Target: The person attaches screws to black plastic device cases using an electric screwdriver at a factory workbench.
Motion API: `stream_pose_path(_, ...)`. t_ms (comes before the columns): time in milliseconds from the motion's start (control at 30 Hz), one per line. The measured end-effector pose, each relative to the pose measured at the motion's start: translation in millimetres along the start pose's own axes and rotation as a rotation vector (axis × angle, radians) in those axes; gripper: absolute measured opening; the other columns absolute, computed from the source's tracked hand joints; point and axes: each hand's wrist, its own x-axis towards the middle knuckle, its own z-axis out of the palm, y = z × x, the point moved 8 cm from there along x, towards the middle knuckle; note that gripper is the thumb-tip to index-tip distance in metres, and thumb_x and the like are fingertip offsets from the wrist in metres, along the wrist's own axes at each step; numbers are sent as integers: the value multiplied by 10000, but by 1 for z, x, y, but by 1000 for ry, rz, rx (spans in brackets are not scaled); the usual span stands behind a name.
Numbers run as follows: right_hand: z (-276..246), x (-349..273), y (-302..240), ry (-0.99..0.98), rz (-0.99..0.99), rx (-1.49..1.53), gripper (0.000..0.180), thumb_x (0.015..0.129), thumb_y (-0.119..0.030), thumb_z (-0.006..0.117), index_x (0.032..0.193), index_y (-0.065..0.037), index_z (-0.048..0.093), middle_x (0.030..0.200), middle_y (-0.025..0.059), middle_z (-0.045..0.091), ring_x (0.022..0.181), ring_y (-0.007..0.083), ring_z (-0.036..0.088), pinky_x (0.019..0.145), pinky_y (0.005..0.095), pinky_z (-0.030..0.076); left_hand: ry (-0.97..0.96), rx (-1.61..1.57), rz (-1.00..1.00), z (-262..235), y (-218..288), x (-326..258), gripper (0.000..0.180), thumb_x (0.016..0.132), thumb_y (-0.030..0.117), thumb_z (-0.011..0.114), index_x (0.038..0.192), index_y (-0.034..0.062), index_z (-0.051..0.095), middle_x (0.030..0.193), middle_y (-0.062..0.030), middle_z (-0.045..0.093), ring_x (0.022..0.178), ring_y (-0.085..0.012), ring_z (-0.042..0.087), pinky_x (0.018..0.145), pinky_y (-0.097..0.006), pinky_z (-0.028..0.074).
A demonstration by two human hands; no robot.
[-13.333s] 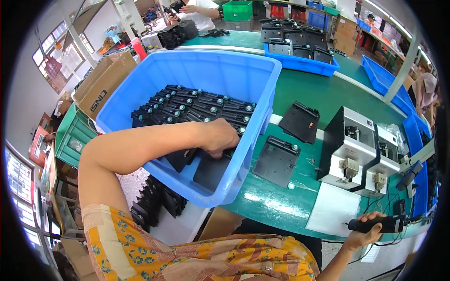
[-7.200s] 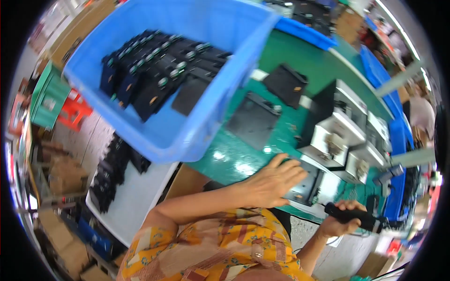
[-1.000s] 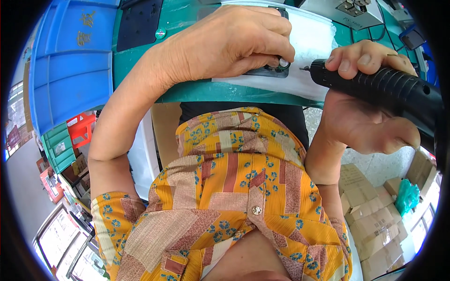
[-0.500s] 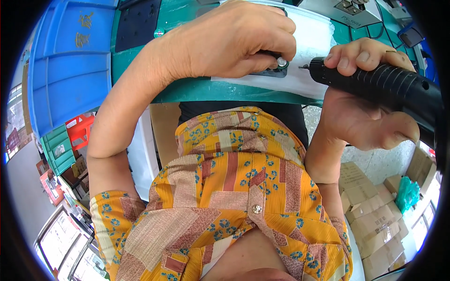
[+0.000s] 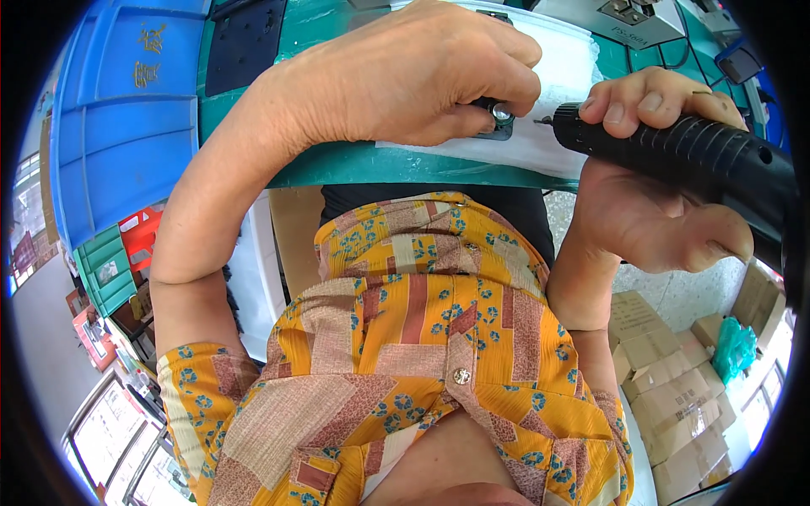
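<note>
My left hand (image 5: pixel 422 76) is closed over a small dark part above the white sheet (image 5: pixel 564 72). Most of that part is hidden under my fingers. A small round shiny piece (image 5: pixel 502 112) shows between my thumb and fingertips, with a dark flat end (image 5: pixel 504 131) beside it. To the right, my right hand (image 5: pixel 641 202) grips a black electric screwdriver (image 5: pixel 675 152), fingers over its top and palm beneath. Its thin bit (image 5: pixel 542 121) points left toward the round piece, a short gap apart from it.
A blue plastic crate (image 5: pixel 126 126) stands at the left of the green table mat (image 5: pixel 354 164). Behind my left forearm lies a dark flat plate (image 5: pixel 245 46). A grey box-shaped device (image 5: pixel 637 21) sits at the back right. Cardboard boxes (image 5: pixel 666 379) are stacked low on the right.
My left hand and forearm have shifted slightly, and the forearm now covers a small round green-and-silver item on the mat. The screwdriver has moved slightly left, still apart from the round piece.
</note>
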Motion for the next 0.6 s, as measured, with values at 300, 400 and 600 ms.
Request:
stream_pose_path(300, -3, 3, 13, 9, 4, 8, 907, 807, -831, 553, 1298, -69, 543, 1027, 108, 575, 845, 232, 567, 743, 419, 515, 2, -686, -274, 23, -30, -10, 159, 784, -39, 647, 928, 25, 629, 818, -108, 539, 786, -300, 600, 672, -381, 481)
stream_pose_path(400, -12, 5, 12, 6, 6, 15, 907, 808, -831, 553, 1301, -69, 542, 1029, 108, 574, 847, 233, 566, 744, 420, 515, 34, -700, -254, 22, -31, -12, 180, 788, -47, 641, 951, 29, 647, 824, -111, 555, 791, -303, 605, 677, -380, 481)
stream_pose_path(600, -22, 7, 20, 8, 11, 22, 907, 809, -829, 552, 1306, -70, 542, 1032, 108, 574, 849, 234, 563, 746, 423, 513, 110, -643, -360, 16, -36, -19, 193, 784, -50, 635, 966, 16, 634, 831, -120, 563, 772, -304, 600, 661, -366, 477)
